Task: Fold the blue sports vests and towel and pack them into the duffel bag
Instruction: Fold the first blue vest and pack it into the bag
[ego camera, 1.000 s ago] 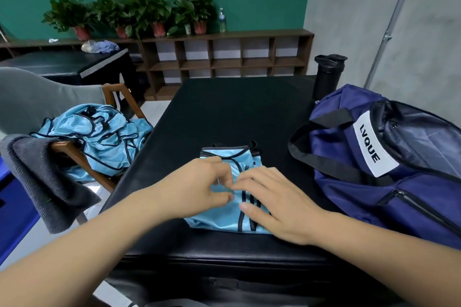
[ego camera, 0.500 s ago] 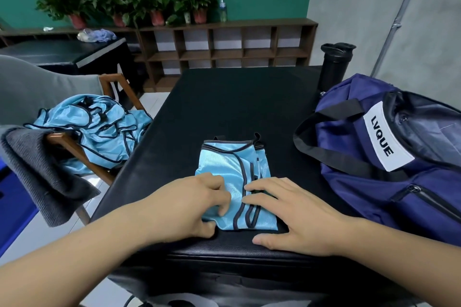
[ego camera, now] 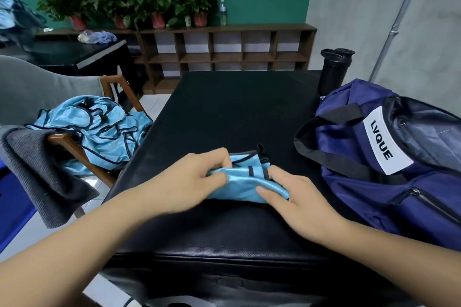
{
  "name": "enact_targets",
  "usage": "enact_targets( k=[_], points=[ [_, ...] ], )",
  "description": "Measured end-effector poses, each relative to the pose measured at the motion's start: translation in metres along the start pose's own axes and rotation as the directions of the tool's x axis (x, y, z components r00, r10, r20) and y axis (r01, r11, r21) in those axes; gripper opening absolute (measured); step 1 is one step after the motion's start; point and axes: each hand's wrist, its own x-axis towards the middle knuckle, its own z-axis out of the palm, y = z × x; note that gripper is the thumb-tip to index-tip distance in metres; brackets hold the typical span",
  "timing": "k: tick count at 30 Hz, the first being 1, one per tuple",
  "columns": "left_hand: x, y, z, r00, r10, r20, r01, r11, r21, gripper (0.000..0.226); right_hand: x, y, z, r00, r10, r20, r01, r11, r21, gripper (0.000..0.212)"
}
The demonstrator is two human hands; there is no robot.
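- The folded vest [ego camera: 245, 184] lies on the black table [ego camera: 237, 112], at about 6 o'clock of its top, near the front edge.
- The left hand [ego camera: 197, 179] grips the vest's 9 o'clock edge, with its fingers curled and the cloth pinched between thumb and fingers. That edge is raised a little.
- The right hand [ego camera: 296, 202] grips the 3 o'clock edge, with the thumb flat on top of the cloth and the fingers curled round its far side.
- The two hands are close together but apart.
- The navy bag [ego camera: 374, 157] sits at 3 o'clock on the table. Its top is open and a white LVQUE label shows.
- The loose vests [ego camera: 99, 132] are heaped on the chair [ego camera: 37, 87] at 9 o'clock, just off the table.
- The grey towel [ego camera: 37, 172] hangs over the chair arm at 8 o'clock, beside the heap.
- A black flask [ego camera: 334, 70] stands at 1 o'clock, behind the bag.
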Motion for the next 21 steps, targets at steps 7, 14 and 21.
enact_targets(
  k=[7, 14, 21],
  points=[
    [0.005, -0.007, -0.001, 0.966, -0.256, 0.03, 0.245, 0.879, -0.408, 0.026, 0.011, 0.003, -0.007, 0.972, 0.224, -0.064, -0.209, 0.959, 0.192, 0.051],
    [0.013, -0.025, 0.012, 0.876, -0.469, 0.113, 0.48, 0.824, -0.301, 0.034, 0.026, 0.01, -0.004, 0.923, 0.38, -0.064, -0.373, 0.923, 0.092, 0.057],
    [0.019, -0.035, 0.015, 0.879, -0.476, 0.009, 0.476, 0.878, -0.05, 0.038, 0.035, 0.015, -0.014, 0.975, 0.178, -0.13, -0.215, 0.904, -0.369, 0.032]
  ],
)
